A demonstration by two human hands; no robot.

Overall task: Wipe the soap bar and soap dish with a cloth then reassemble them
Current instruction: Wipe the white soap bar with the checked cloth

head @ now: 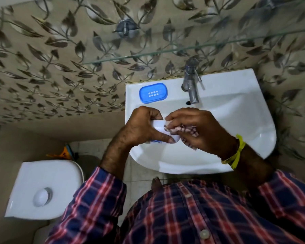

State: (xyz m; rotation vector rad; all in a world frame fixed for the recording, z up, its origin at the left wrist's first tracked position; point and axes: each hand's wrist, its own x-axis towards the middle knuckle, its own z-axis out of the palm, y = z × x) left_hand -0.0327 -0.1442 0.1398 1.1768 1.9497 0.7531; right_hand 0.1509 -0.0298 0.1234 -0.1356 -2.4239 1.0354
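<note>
A white soap bar (159, 128) is gripped in the left hand (141, 125), with the thumb laid along its near edge and the other fingers curled over its far side; a sliver of blue shows beneath the bar, but what it belongs to cannot be told. A pale checked cloth (187, 132) is bunched in the right hand (199, 129), whose fingers are curled round it, and the cloth is pressed against the right end of the soap bar. Both hands are held together above the bowl of a white washbasin (236, 120). The blue soap dish (153, 92), with a small grid of drain holes at its middle, is seen lying empty on the basin's ledge just beyond the left hand, apart from both hands. A metal tap (191, 81) is mounted on the same ledge beyond the right hand, to the right of the soap dish. A yellow band (237, 152) is worn at the right wrist, and both forearms are covered by the sleeves of a plaid shirt (183, 213) in navy and red. A white toilet cistern (42, 187) is seen well to the left of the left arm, lower than the basin.
</note>
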